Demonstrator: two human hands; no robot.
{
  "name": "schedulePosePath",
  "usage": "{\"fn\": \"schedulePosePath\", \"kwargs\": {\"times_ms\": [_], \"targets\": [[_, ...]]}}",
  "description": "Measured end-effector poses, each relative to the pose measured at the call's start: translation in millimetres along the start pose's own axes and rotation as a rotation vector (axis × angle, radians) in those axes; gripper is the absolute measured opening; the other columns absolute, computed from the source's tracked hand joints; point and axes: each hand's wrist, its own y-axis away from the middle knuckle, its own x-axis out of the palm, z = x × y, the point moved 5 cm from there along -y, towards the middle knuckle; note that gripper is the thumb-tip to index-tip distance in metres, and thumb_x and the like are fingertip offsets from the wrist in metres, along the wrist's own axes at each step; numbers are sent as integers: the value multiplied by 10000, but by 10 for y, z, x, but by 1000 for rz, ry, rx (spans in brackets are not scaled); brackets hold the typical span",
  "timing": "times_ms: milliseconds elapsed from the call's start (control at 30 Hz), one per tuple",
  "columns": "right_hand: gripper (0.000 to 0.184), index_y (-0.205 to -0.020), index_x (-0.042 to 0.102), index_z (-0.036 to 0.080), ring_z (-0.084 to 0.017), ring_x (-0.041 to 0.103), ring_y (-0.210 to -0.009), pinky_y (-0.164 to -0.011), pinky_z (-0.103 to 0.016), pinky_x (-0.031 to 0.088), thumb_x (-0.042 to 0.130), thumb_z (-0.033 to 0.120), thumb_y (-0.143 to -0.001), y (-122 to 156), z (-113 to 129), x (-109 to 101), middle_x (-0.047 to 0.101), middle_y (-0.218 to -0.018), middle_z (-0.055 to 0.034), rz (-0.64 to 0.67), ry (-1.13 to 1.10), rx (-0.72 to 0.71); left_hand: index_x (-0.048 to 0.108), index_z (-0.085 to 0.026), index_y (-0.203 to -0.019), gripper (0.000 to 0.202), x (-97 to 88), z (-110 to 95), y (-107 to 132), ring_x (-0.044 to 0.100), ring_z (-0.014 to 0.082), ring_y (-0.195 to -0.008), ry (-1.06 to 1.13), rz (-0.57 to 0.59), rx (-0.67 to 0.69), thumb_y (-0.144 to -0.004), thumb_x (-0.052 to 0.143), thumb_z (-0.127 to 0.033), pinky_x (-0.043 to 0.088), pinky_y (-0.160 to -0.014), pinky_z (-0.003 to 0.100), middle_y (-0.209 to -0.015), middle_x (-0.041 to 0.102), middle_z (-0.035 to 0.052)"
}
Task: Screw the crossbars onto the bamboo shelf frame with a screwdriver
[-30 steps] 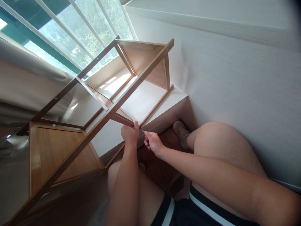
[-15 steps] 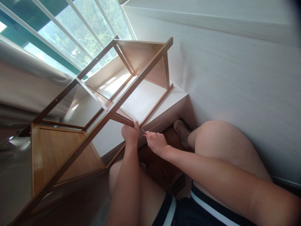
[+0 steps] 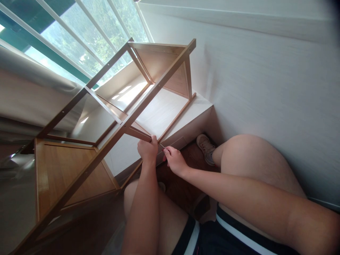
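Note:
A wooden shelf frame lies tilted on its side, reaching from the lower left up to the window ledge. My left hand is closed round the end of a thin wooden cross rail of that frame. Just to its right, my right hand pinches a thin metal tool whose tip points at the rail end by my left thumb. The tool's handle is hidden inside the fingers. Both forearms stretch out over my bare knees.
A white ledge runs under the barred window, with a pale curtain at the left. A white wall stands close on the right. My shoe rests on the dark floor beside the ledge.
My right hand shifted a little, in toward the rail end and back, with the tool kept at the joint. The left hand kept its grip. The view drifted slightly.

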Motion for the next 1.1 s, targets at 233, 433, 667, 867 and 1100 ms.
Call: {"fn": "schedulePosePath", "kwargs": {"times_ms": [233,433,667,867,1100], "targets": [[378,-875,637,187,-111,554,-457,-479,-215,371,356,394,-1019,-16,-61,24,650,-604,0,13,-121,36,719,-160,-776,436,-14,-9,7,684,315,-828,1,-5,-11,-881,400,-438,494,-784,386,-799,722,154],[499,-814,584,180,-106,512,-388,-431,-209,369,216,436,-1036,-38,-78,72,601,-526,16,52,-168,75,715,-162,-767,430,-18,-13,11,684,312,-811,-3,3,-22,-878,401,-435,494,-776,385,-788,719,150],[470,-770,612,192,-133,600,-554,-585,-220,407,316,444,-1033,61,-28,-27,625,-543,4,-13,-15,46,718,-157,-790,446,-15,-13,7,680,310,-811,-10,13,-19,-886,386,-439,489,-785,388,-799,718,154],[460,-853,669,203,-156,651,-661,-648,-230,416,316,427,-1043,4,-5,-78,672,-599,-9,-20,127,46,714,-160,-777,445,-3,-9,8,679,306,-823,-17,18,-10,-889,380,-433,488,-794,380,-795,716,150],[428,-903,699,219,-158,671,-698,-650,-232,403,340,406,-1042,0,51,-113,690,-636,-7,-14,238,10,707,-162,-767,441,-4,-15,1,679,305,-821,-28,14,-3,-895,374,-422,491,-781,376,-791,712,154]]}}
